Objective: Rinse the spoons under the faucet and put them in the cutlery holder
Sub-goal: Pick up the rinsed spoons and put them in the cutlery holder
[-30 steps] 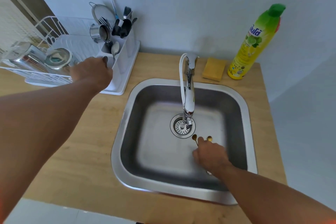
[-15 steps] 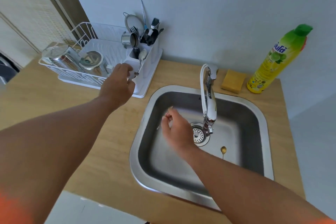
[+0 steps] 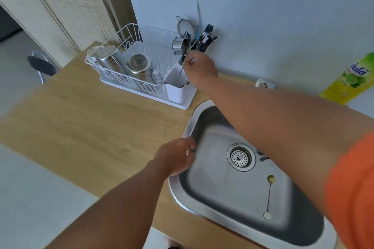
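Note:
My right hand [image 3: 199,68] reaches across to the white cutlery holder [image 3: 175,88] on the dish rack and pinches a thin spoon [image 3: 181,69], whose handle hangs down over the holder's front compartment. Forks and other utensils stand in the rear compartment. My left hand [image 3: 176,155] rests on the left rim of the steel sink [image 3: 182,192], fingers curled over the edge. A gold spoon [image 3: 270,194] with a flower-shaped end lies in the basin, right of the drain [image 3: 240,156]. My right arm hides most of the faucet [image 3: 265,84].
A white wire dish rack [image 3: 129,34] holds two upturned steel pots [image 3: 110,59] and a steel cup [image 3: 179,46]. A yellow-green dish soap bottle [image 3: 352,79] stands at the back right. The wooden counter [image 3: 81,123] stretches to the left.
My right hand left the sink with a spoon and moved up to the cutlery holder. My left hand came back from the holder to the sink's left rim. The view swung left.

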`<state>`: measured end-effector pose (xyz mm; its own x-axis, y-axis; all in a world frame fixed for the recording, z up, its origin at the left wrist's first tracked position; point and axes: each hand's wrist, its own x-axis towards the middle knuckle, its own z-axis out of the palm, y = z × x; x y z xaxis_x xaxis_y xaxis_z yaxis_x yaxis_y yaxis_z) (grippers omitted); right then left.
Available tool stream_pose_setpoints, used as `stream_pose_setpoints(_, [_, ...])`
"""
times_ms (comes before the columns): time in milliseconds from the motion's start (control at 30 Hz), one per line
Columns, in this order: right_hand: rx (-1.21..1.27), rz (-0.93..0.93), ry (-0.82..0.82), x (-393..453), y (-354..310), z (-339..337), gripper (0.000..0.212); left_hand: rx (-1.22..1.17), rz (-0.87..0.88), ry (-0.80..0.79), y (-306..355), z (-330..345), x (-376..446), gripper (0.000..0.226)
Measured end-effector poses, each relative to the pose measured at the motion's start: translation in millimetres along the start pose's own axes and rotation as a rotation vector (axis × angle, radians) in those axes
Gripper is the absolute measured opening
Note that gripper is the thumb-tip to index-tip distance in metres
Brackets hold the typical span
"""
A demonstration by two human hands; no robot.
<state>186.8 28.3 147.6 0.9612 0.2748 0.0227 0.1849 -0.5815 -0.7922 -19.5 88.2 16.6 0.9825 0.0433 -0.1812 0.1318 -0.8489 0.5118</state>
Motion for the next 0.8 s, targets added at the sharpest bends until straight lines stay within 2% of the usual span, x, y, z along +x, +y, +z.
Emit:
stream_pose_setpoints(100, [-0.043,0.067,-0.080,-1.0,10.1,8.7,0.025,0.064,0.079,-0.040,2.7,14.9,-7.1,0.029])
stream_pose_setpoints(200, [-0.007,0.108,-0.060,-8.4,20.7,10.6,0.031,0.110,0.122,-0.043,4.9,19.6,-6.7,0.028])
stream_pose_setpoints(300, [0.035,0.124,0.000,-31.6,39.8,8.0,0.027,0.210,0.158,-0.085,7.7,19.9,-2.2,0.027])
stream_pose_setpoints(433, [0.037,0.134,-0.002,-96.0,93.6,13.0,0.021,0.463,0.283,-0.238,19.4,27.2,6.2,0.027])
stream_pose_setpoints(633, [-0.057,0.246,-0.163,-206.6,191.9,19.6,0.025,0.678,0.304,-0.280,30.9,40.5,15.6,0.029])
stream_pose_setpoints(800, [-0.173,0.439,-0.307,-265.8,254.0,-1.8,0.025,0.633,0.275,-0.351,39.3,56.4,19.2,0.028])
